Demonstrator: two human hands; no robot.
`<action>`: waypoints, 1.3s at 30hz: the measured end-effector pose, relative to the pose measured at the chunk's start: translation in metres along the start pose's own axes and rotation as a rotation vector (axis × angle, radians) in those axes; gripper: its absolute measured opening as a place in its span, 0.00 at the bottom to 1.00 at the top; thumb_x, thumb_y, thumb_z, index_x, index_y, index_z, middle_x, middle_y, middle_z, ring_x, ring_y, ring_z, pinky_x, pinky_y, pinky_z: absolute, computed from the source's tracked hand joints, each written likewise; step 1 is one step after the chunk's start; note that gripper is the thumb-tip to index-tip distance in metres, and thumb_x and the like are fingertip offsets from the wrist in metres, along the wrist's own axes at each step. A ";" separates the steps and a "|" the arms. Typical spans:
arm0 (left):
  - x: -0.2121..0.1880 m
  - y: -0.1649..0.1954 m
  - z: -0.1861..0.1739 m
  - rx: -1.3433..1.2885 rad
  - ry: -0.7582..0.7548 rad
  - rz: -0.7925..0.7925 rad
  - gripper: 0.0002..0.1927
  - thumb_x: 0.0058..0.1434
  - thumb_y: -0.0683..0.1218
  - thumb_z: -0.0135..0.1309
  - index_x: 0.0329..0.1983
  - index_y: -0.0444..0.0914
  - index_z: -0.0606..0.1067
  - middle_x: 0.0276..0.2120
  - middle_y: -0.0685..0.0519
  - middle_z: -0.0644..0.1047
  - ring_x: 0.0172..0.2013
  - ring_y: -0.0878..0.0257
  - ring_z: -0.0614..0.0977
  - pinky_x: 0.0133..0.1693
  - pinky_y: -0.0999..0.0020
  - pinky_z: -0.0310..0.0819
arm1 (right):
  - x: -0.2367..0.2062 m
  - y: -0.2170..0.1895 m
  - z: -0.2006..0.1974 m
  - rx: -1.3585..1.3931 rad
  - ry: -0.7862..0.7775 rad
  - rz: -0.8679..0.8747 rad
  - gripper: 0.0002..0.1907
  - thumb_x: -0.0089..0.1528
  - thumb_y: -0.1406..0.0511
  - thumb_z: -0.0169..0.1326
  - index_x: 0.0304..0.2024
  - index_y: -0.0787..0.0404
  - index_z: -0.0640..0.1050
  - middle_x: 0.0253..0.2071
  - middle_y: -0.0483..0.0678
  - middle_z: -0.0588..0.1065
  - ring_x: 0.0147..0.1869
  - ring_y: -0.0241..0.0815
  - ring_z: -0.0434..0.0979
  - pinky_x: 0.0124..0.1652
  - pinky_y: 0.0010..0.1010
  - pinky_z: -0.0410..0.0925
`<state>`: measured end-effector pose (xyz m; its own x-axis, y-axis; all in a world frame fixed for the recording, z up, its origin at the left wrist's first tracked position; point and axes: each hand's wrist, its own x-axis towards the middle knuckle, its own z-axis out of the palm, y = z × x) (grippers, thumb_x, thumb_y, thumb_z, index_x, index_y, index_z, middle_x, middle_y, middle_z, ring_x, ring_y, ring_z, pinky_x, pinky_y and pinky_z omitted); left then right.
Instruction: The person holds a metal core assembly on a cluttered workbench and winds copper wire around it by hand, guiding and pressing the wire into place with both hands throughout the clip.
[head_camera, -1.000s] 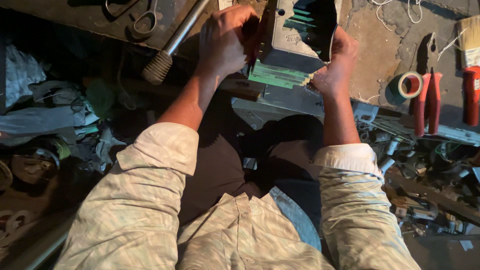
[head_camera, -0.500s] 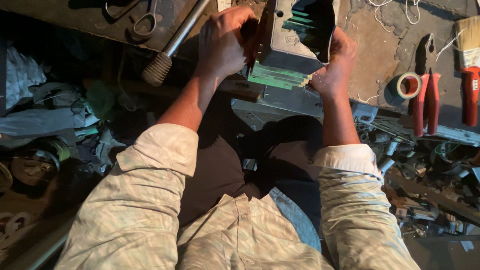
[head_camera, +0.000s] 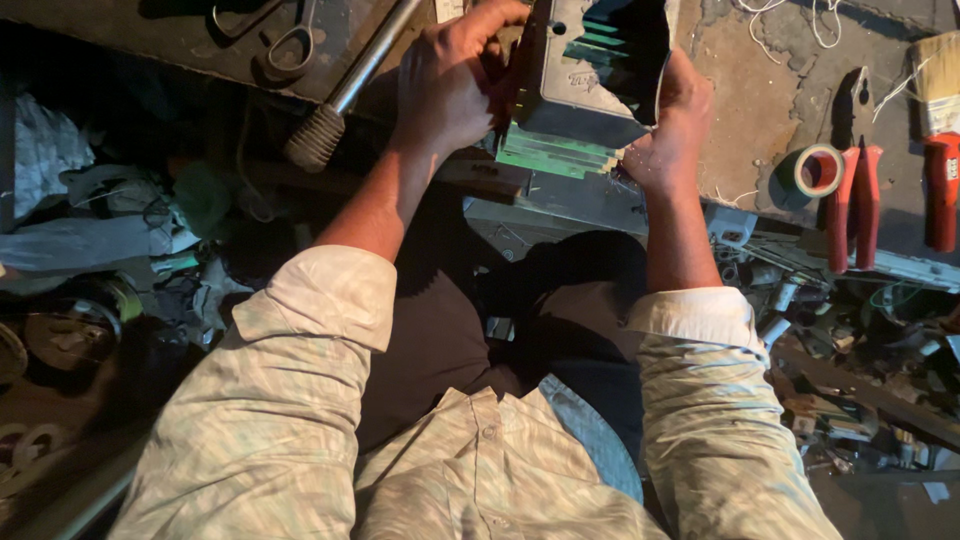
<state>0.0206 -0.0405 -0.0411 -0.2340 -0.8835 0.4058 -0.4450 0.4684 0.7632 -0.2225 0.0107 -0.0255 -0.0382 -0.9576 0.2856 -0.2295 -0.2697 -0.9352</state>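
Both the left hand (head_camera: 450, 85) and right hand (head_camera: 668, 135) clasp a boxy grey metal housing (head_camera: 580, 85) with green layered edges between them at the rusty worktop (head_camera: 760, 110) edge, a knurled steel rod (head_camera: 345, 95) just left, tape roll (head_camera: 812, 172) and red-handled pliers (head_camera: 852, 195) right.

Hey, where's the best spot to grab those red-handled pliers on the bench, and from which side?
Grip the red-handled pliers around both handles near the middle, coming from above. They lie flat, handles side by side toward the bench edge, with the tape roll close on one side.
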 end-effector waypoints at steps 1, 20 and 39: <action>0.000 0.001 0.000 0.005 0.008 0.044 0.18 0.66 0.53 0.65 0.53 0.40 0.78 0.26 0.60 0.81 0.20 0.73 0.79 0.22 0.72 0.68 | 0.000 -0.001 0.000 0.036 0.018 0.052 0.24 0.60 0.66 0.69 0.56 0.69 0.78 0.50 0.43 0.80 0.56 0.31 0.76 0.59 0.26 0.70; 0.001 0.003 -0.003 -0.022 -0.063 -0.066 0.12 0.64 0.54 0.65 0.41 0.43 0.80 0.29 0.58 0.84 0.25 0.69 0.84 0.26 0.68 0.72 | 0.001 0.000 -0.006 -0.188 -0.034 -0.122 0.16 0.60 0.66 0.62 0.47 0.70 0.79 0.41 0.43 0.80 0.47 0.29 0.76 0.50 0.23 0.70; 0.000 -0.001 -0.002 -0.004 -0.022 0.030 0.10 0.67 0.54 0.64 0.40 0.45 0.78 0.28 0.60 0.82 0.25 0.71 0.82 0.27 0.71 0.73 | 0.000 0.002 -0.005 -0.089 -0.046 -0.097 0.18 0.62 0.62 0.63 0.45 0.71 0.78 0.41 0.42 0.79 0.48 0.30 0.77 0.51 0.24 0.71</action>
<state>0.0225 -0.0407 -0.0410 -0.2661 -0.8688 0.4176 -0.4338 0.4948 0.7530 -0.2278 0.0104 -0.0258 0.0329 -0.9317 0.3616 -0.3154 -0.3530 -0.8808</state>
